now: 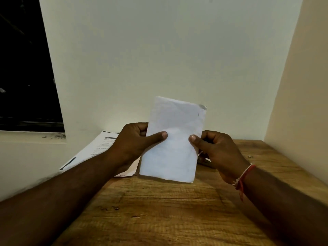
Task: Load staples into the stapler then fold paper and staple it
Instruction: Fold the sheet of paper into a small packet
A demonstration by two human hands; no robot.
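Note:
A folded white paper [173, 139] is held upright above the wooden table [159, 206], tilted slightly to the right. Small staple marks run down its right edge. My left hand [136, 142] pinches the paper's left edge, thumb on the front and fingers behind. My right hand [216, 150] pinches the right edge the same way and wears a red and white thread on the wrist. The stapler is hidden; only a thin pale sliver of something shows behind my right hand.
Printed sheets [99, 148] lie at the table's far left, hanging over its edge beside the wall. A dark window [26, 68] is at the left. Walls close in behind and on the right.

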